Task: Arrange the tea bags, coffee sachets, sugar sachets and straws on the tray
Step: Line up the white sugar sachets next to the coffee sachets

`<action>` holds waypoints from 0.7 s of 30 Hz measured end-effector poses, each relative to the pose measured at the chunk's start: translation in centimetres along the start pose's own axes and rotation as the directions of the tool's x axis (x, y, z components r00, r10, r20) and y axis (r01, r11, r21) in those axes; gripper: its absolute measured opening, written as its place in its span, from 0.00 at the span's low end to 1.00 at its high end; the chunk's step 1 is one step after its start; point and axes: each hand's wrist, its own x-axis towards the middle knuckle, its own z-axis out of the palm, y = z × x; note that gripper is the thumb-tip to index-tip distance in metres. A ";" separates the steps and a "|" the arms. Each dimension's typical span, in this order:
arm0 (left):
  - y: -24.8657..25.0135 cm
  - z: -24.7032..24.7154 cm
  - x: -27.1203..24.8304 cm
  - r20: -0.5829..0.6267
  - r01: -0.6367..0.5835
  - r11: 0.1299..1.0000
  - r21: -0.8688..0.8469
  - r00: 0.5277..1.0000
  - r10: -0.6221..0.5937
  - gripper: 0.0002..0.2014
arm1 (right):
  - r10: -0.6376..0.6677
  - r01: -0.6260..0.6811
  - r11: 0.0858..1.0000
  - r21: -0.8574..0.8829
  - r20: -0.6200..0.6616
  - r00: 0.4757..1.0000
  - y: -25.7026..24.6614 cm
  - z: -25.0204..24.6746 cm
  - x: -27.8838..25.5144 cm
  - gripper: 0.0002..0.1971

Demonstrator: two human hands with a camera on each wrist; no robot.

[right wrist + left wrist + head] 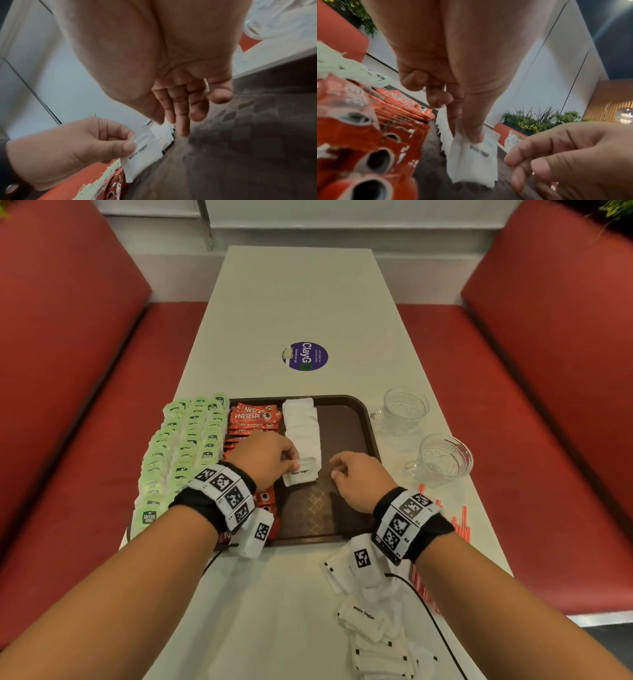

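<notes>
A dark brown tray (346, 419) lies mid-table. Green tea bags (181, 450) fill its left side in rows, red coffee sachets (253, 419) run beside them, and a row of white sugar sachets (303, 422) runs down the middle. My left hand (274, 457) pinches a white sugar sachet (299, 474) (474, 159) (144, 147) at the near end of that row. My right hand (356, 474) hovers just right of it over bare tray, fingers (181, 121) relaxed and holding nothing. Loose sugar sachets (373, 625) lie on the table near me. Red-striped straws (459, 522) lie at the right edge.
Two clear glass cups (406, 409) (445, 460) stand right of the tray. A round purple sticker (305, 356) marks the table beyond it. Red bench seats (85, 405) flank the table on both sides. A black cable (428, 607) runs past the loose sachets.
</notes>
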 end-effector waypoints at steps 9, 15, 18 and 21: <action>0.8 -0.2 1.6 0.016 0.098 0.985 0.140 0.995 -0.101 0.11 | 0.029 -0.011 0.989 -0.146 0.121 0.992 -1.3 0.7 1.4 0.15; 1.3 -0.3 0.9 0.037 0.143 0.937 0.318 0.986 -0.163 0.24 | 0.041 -0.018 0.988 -0.156 0.148 0.988 -1.2 1.0 1.7 0.14; 1.6 0.3 0.6 0.132 0.106 0.915 0.389 0.977 -0.170 0.25 | 0.043 -0.020 0.987 -0.160 0.147 0.988 -1.1 1.1 2.0 0.15; 1.5 0.7 1.3 0.129 0.099 0.921 0.377 0.979 -0.158 0.20 | 0.038 -0.014 0.988 -0.156 0.151 0.988 -1.2 1.1 2.4 0.14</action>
